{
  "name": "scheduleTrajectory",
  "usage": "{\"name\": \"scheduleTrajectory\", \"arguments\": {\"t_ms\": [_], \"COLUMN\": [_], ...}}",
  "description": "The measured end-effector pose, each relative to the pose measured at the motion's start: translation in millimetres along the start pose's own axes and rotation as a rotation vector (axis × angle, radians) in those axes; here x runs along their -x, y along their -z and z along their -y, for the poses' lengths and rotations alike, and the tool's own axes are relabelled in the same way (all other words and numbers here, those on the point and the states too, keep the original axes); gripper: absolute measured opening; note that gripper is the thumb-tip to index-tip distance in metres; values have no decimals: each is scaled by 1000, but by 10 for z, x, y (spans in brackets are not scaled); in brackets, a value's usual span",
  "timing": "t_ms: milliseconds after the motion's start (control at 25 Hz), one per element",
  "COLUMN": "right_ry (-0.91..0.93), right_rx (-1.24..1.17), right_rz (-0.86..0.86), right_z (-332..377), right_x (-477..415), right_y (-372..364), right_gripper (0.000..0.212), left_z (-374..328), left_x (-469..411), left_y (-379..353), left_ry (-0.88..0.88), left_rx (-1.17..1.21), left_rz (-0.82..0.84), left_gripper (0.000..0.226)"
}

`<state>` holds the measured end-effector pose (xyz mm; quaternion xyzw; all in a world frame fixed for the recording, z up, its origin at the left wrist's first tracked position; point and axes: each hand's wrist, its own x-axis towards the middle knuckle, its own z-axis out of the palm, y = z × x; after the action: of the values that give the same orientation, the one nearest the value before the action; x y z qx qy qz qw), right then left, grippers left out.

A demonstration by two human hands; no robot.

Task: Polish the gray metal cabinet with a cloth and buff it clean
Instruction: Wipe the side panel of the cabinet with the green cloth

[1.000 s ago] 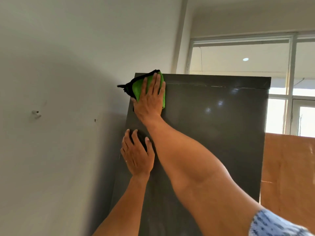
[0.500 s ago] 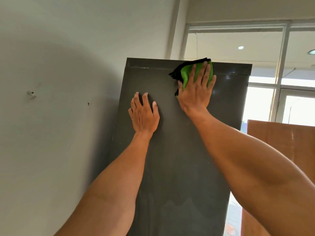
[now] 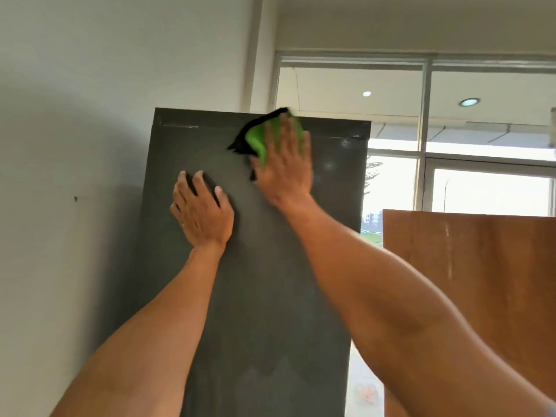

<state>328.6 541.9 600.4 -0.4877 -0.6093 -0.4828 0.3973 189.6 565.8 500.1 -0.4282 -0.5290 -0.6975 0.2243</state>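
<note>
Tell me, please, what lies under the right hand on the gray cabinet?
Under the right hand a green cloth with black edging is pressed against the cabinet near its top edge. The cloth's middle and the metal behind it are covered.

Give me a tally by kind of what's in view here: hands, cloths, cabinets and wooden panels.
Hands: 2, the left hand and the right hand
Cloths: 1, the green cloth
Cabinets: 1, the gray metal cabinet
Wooden panels: 1, the brown panel
Total: 5
</note>
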Motion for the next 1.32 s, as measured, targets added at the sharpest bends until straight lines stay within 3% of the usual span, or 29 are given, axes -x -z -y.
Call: {"name": "scheduleTrajectory", "arguments": {"t_ms": [80, 160, 280, 480, 560, 760, 840, 1000, 1120, 1320], "right_ry": [-138, -81, 163, 642, 780, 450, 462, 809, 1062, 588], "right_rx": [-22, -9, 66, 257, 249, 177, 144, 119, 158, 104], "right_rz": [-55, 7, 35, 159, 165, 70, 51, 184, 191, 105], "right_z": [-515, -847, -933, -876, -1008, -1096, -1017, -908, -1093, -1071], "right_x": [69, 143, 581, 2059, 1958, 1224, 1528, 2844, 2780, 2273], "right_y": [145, 275, 240, -97, -81, 84, -27, -333, -367, -146], "right_gripper": [76, 74, 74, 75, 72, 71, 73, 77, 73, 71], "left_z": [-147, -234, -226, -224, -210, -106, -35, 93, 121, 171], "left_x": [81, 195, 403, 819, 964, 1193, 1320, 1702, 1976, 2155], "left_y": [12, 4, -46, -45, -34, 13, 18, 94, 165, 177], "left_ry": [14, 1, 2, 2, -34, -120, -142, -98, -96, -61], "left_rx": [30, 42, 64, 62, 44, -43, -73, -121, -156, -136], "left_rz": [19, 37, 34, 46, 83, 140, 131, 149, 200, 216], "left_gripper": [47, 47, 45, 45, 47, 46, 45, 44, 47, 48]}}
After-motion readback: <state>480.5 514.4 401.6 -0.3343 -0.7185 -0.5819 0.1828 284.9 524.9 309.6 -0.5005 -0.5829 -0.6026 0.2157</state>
